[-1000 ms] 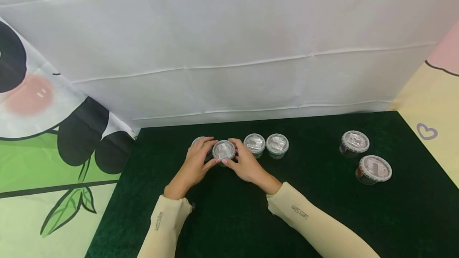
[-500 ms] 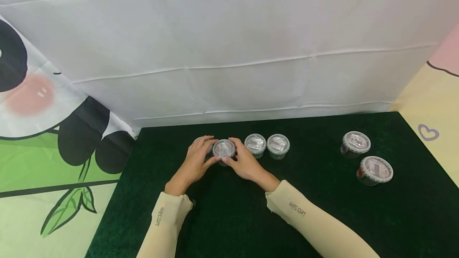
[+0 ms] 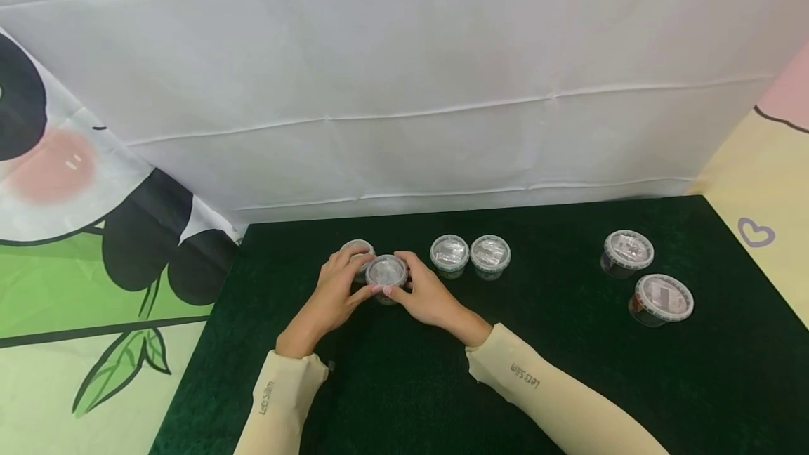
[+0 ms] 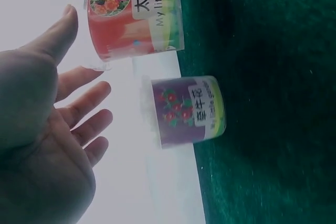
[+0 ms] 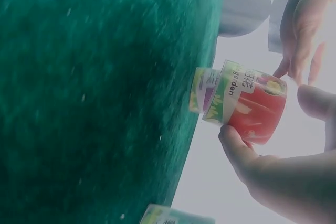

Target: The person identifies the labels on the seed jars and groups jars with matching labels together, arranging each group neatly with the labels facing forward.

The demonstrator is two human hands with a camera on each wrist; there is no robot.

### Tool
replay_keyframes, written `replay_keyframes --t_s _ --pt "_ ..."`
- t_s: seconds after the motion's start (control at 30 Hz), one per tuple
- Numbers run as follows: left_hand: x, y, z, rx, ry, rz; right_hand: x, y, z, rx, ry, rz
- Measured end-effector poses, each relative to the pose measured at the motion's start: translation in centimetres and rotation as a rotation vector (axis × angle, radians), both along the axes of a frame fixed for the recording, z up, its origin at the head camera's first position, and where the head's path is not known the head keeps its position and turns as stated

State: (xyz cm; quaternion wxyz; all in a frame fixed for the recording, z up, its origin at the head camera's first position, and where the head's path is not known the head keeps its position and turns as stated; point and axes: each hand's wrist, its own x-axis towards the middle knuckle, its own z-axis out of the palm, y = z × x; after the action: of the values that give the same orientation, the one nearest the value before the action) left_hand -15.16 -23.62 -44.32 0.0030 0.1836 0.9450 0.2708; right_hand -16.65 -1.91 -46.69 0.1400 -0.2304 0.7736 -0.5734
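A small clear tub [image 3: 387, 270] with a round lid and a red flower-picture label is between both hands, and the wrist views show its base off the cloth. My left hand [image 3: 333, 290] pinches its lid rim with thumb and forefinger; the left wrist view shows the other fingers loosely spread. From the other side, my right hand [image 3: 431, 298] grips the tub by thumb and fingers. Just behind and left stands a purple-labelled tub [image 4: 186, 111], partly covered by the left hand in the head view.
Two lidded tubs, a left one [image 3: 449, 253] and a right one [image 3: 490, 253], stand side by side right of my hands. Farther right are a lidded tub [image 3: 628, 250] and a wider tub [image 3: 663, 298]. White cloth [image 3: 404, 90] hangs behind the green-covered table [image 3: 404, 385].
Both hands have moved the red-labelled tub slightly left and toward me. More of the purple-labelled tub behind the left hand now shows. The other tubs have stayed put.
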Motion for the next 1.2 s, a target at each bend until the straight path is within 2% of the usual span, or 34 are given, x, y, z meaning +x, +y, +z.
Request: replay_keyframes --t_s 0.27,0.53,0.7,0.8,0.87,1.0,1.03,1.1,1.2 --pt "1.7 -1.4 0.3 0.004 -0.035 0.027 1.0 -0.8 0.3 -0.002 -0.003 0.058" --pt "3.0 -3.1 -0.1 0.046 -0.102 0.041 1.9 -2.0 0.2 0.035 0.001 0.085" --pt "3.7 -4.0 -0.2 0.109 -0.204 0.050 2.4 -2.7 -0.3 0.051 0.001 0.096" --pt "3.9 -4.7 -0.4 0.159 -0.272 0.038 2.4 -3.4 -1.5 0.067 0.016 0.099" --pt "4.0 -5.1 -0.5 0.196 -0.298 0.020 2.2 -4.0 -3.3 0.095 0.050 0.099" --pt "4.4 -6.0 -1.1 0.256 -0.327 -0.013 2.7 -4.9 -4.1 0.106 0.074 0.108" --pt "4.5 -6.2 -1.1 0.266 -0.333 -0.013 2.9 -5.0 -4.0 0.108 0.073 0.109" --pt "4.6 -6.5 -1.3 0.277 -0.347 -0.011 3.6 -5.0 -2.4 0.097 0.043 0.104" --pt "4.8 -6.7 -1.3 0.280 -0.370 0.001 4.2 -5.2 -1.7 0.116 0.025 0.087"
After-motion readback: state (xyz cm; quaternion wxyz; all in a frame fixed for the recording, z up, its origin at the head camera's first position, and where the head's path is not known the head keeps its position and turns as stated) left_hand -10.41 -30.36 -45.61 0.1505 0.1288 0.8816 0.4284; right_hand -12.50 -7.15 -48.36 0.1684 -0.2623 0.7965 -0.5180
